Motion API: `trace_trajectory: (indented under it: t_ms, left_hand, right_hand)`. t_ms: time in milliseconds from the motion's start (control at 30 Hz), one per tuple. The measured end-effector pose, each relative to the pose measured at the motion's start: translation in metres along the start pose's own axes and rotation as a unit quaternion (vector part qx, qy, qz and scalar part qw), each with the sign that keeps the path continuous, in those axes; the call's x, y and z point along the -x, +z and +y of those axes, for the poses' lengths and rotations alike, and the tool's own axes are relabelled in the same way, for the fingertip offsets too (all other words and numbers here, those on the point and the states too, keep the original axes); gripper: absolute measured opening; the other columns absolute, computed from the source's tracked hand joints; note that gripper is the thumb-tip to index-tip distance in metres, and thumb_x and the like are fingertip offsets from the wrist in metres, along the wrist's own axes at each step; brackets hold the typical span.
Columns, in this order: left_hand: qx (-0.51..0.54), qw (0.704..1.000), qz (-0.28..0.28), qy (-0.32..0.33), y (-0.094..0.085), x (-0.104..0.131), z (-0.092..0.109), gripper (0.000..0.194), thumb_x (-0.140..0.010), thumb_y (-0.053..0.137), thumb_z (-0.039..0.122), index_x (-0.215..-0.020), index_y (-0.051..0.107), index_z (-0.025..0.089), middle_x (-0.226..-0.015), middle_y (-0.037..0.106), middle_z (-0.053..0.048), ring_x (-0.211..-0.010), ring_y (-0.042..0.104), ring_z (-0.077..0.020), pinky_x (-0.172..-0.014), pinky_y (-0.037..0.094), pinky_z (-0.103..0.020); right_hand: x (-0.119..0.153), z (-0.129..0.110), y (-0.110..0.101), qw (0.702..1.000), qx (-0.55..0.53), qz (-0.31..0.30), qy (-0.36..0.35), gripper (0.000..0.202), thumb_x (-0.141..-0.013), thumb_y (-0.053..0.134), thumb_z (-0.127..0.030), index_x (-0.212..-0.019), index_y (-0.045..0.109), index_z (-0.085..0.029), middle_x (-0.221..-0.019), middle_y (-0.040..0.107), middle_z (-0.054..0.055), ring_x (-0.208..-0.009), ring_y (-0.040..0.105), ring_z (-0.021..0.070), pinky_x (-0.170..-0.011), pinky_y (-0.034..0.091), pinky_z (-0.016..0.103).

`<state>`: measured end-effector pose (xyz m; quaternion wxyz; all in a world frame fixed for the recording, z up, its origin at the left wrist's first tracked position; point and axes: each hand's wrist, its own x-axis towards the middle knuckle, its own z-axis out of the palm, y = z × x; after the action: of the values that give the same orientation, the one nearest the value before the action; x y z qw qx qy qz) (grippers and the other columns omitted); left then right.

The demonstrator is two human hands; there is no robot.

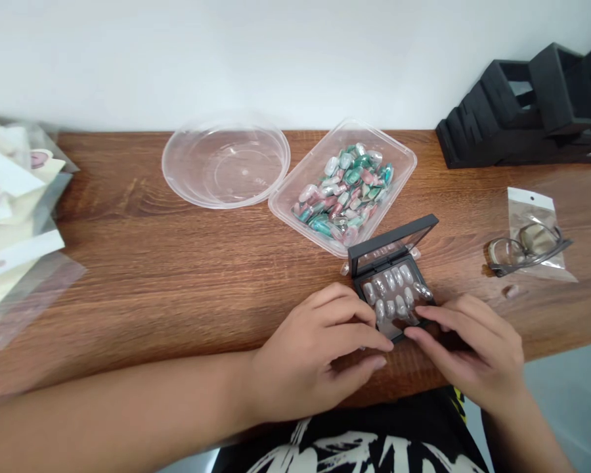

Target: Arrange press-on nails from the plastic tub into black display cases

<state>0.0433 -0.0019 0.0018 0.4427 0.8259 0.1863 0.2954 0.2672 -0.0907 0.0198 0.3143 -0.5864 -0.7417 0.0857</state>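
A small black case (393,334) lies on the desk with its windowed lid (393,244) raised. Inside are two rows of silvery press-on nails (390,279); one at the right end sits askew. My left hand (320,348) is at the case's left front corner, fingers curled and the index fingertip against the front edge. At the right front corner, my right hand (477,348) has its index fingertip over the nails and its thumb at the front edge, pinching there. Whether a loose nail is between those fingertips is hidden.
Behind the case stands a clear rectangular tub (295,220) of mixed press-on nails, beside a round clear container (226,197). Eyeglasses (526,256) rest on a plastic packet (534,203) at right. Packaged cards (20,217) lie left; a black organizer (522,125) stands back right.
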Motion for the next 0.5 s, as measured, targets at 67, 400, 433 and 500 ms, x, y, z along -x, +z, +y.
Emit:
trace_trajectory:
  t_ms: [67,400,433,500]
  left_hand:
    - [0.001,1.0,0.001,-0.001,0.0,0.0,-0.0002,0.011,-0.086,0.07,0.014,-0.096,0.072,0.018,-0.091,0.068,-0.003,-0.085,0.056,-0.014,-0.081,0.05,-0.026]
    - [0.01,1.0,-0.002,-0.005,0.0004,0.0005,-0.0008,0.011,-0.086,0.07,0.015,-0.096,0.072,0.019,-0.091,0.069,-0.002,-0.085,0.058,-0.0136,-0.082,0.049,-0.026]
    - [0.01,1.0,-0.002,-0.004,0.0005,0.0006,-0.0008,0.011,-0.086,0.07,0.015,-0.096,0.072,0.019,-0.091,0.069,-0.002,-0.085,0.059,-0.0135,-0.082,0.049,-0.026]
    - [0.01,1.0,-0.002,-0.004,0.0008,0.001,-0.0007,0.011,-0.086,0.07,0.015,-0.096,0.072,0.019,-0.091,0.069,-0.002,-0.084,0.059,-0.0131,-0.082,0.049,-0.026]
  right_hand:
    - [0.001,-0.0031,0.0039,1.0,0.014,0.001,0.013,0.015,-0.081,0.077,-0.018,-0.094,0.069,-0.016,-0.07,0.065,0.001,-0.06,0.053,0.0115,-0.058,0.047,0.025]
    - [-0.0008,-0.0112,0.0042,0.996,0.02,-0.026,0.08,0.007,-0.085,0.072,-0.021,-0.09,0.07,-0.017,-0.064,0.056,-0.003,-0.057,0.052,0.0098,-0.057,0.045,0.024]
    - [-0.0006,-0.0114,0.0042,0.996,0.019,-0.03,0.083,0.007,-0.086,0.072,-0.021,-0.09,0.071,-0.017,-0.064,0.056,-0.003,-0.057,0.052,0.0097,-0.057,0.045,0.024]
    - [0.0002,-0.0113,0.004,0.995,0.019,-0.038,0.086,0.007,-0.086,0.071,-0.021,-0.091,0.071,-0.016,-0.064,0.055,-0.003,-0.057,0.051,0.0099,-0.056,0.044,0.024]
